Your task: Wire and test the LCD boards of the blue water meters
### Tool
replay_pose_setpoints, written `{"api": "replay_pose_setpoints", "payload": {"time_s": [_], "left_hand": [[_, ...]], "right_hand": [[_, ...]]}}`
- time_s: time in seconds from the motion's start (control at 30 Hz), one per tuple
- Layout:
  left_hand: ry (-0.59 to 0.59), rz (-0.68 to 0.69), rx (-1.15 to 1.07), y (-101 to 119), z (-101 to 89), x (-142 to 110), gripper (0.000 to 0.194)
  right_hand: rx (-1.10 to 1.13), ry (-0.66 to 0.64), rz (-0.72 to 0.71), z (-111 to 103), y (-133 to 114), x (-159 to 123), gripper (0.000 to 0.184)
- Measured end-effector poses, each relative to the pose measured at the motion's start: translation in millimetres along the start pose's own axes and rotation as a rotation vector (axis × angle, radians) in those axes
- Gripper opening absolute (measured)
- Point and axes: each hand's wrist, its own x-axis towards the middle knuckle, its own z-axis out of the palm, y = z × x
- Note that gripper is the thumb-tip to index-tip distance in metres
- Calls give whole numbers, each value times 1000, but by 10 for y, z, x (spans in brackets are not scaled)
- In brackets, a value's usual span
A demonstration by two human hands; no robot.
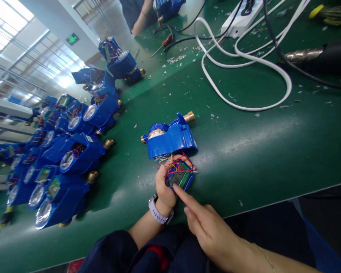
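My left hand (pixel 165 186), with a watch on its wrist, is closed around a green circuit board (pixel 184 177) with a small LCD display. Red, yellow and other thin wires (pixel 178 161) run from the board toward a blue water meter (pixel 172 141) lying just beyond it on the green table. Brass fittings stick out at both ends of that meter. The index finger of my right hand (pixel 206 223) is stretched out, its tip at the lower left edge of the display. My right hand holds nothing; its thumb stands apart from the index finger.
Many blue water meters (pixel 79 151) crowd the table's left side. A white cable (pixel 216 89) loops across the back right, near a power strip (pixel 241 19) and a heat gun nozzle (pixel 304 56). A screwdriver (pixel 167 40) lies at the back, near another person's arm (pixel 142 19).
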Motion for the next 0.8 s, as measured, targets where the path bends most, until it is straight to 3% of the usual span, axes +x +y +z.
{"api": "replay_pose_setpoints", "payload": {"time_s": [0.17, 0.53, 0.63, 0.8], "left_hand": [[15, -4, 36, 4, 0, 7, 44], [87, 26, 137, -23, -19, 7, 47], [89, 26, 149, -15, -23, 12, 48], [-13, -48, 38, 37, -43, 18, 45]], "right_hand": [[173, 8, 67, 78, 32, -19, 52], [351, 39, 53, 167, 7, -41, 51], [387, 30, 46, 141, -44, -41, 51], [348, -15, 84, -44, -140, -72, 46]]}}
